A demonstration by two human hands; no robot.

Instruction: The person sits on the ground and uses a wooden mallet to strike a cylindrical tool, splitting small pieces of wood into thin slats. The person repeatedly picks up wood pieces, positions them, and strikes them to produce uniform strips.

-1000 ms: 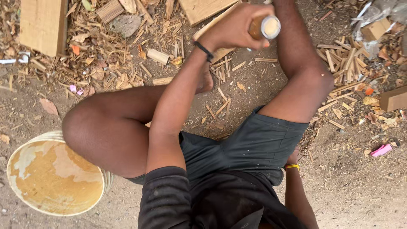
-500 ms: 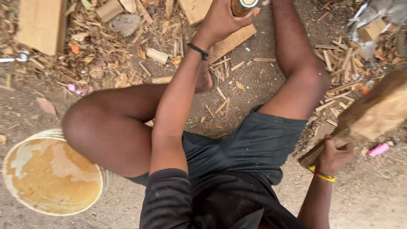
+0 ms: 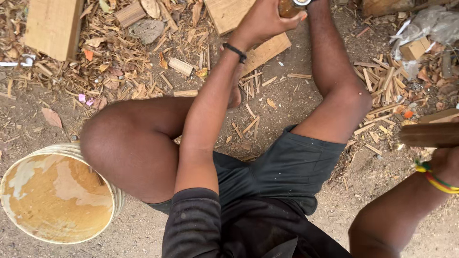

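Sitting on bare dirt ground (image 3: 296, 95), legs bent outward.

Left hand (image 3: 265, 21): reaching to the far edge of the view, fingers (image 3: 299, 16) closing around the lower end of a brown wooden-handled tool with a pale metal ring (image 3: 292, 5); most of the tool lying outside the view. Wearing a black wristband (image 3: 235, 51). Resting directly over a flat wooden plank (image 3: 265, 50) on the ground, with a second, wider board (image 3: 229, 14) just to the left of the hand.

Right hand (image 3: 447, 160): positioned at the right edge, largely cut off by the view. Gripping a dark round wooden club (image 3: 428, 134) lying roughly level and pointing left; exact finger positions impossible to tell. Wearing a striped yellow, red and green wristband (image 3: 432, 177).

Surroundings: wood chips and splinters (image 3: 382, 81) scattered across the far ground. Thick rectangular timber block (image 3: 52, 26) lying far left. Round pale bucket with a yellowish stained bottom (image 3: 55, 196) standing near left, just beside the left knee. Small cut block (image 3: 415, 48) lying far right.
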